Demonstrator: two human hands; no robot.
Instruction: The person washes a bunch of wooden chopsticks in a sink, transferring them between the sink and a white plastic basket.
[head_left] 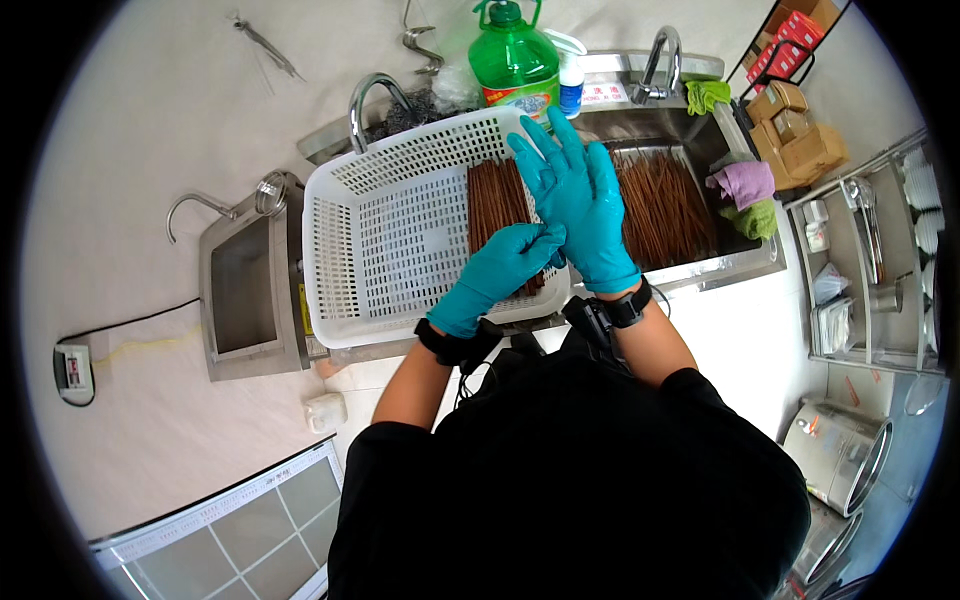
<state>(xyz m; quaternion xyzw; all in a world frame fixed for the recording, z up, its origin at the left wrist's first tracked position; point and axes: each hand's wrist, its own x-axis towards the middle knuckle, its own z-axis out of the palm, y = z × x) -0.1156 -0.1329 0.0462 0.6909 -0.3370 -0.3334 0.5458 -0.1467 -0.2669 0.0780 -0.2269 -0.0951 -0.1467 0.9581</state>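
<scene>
Both my hands wear teal rubber gloves. My right hand [575, 195] is raised with its fingers stretched out and apart, over the right end of a white plastic basket [315, 250]. My left hand [508, 262] is closed, its fingertips pinching the right glove at the edge of the palm. Beneath my hands, a bundle of thin brown sticks [490, 200] lies side by side in the basket. More brown sticks [665, 215] lie crisscrossed in the steel sink [750, 262] on the right. My hands hide part of the bundle and the basket's right end.
Behind the basket stand a green jug [512, 60] and a spray bottle [570, 75]. A curved faucet [375, 95] rises at the basket's back edge, another faucet [660, 65] behind the sink. Purple cloth [745, 183] hangs on the sink's right rim. A steel rack [870, 270] stands far right.
</scene>
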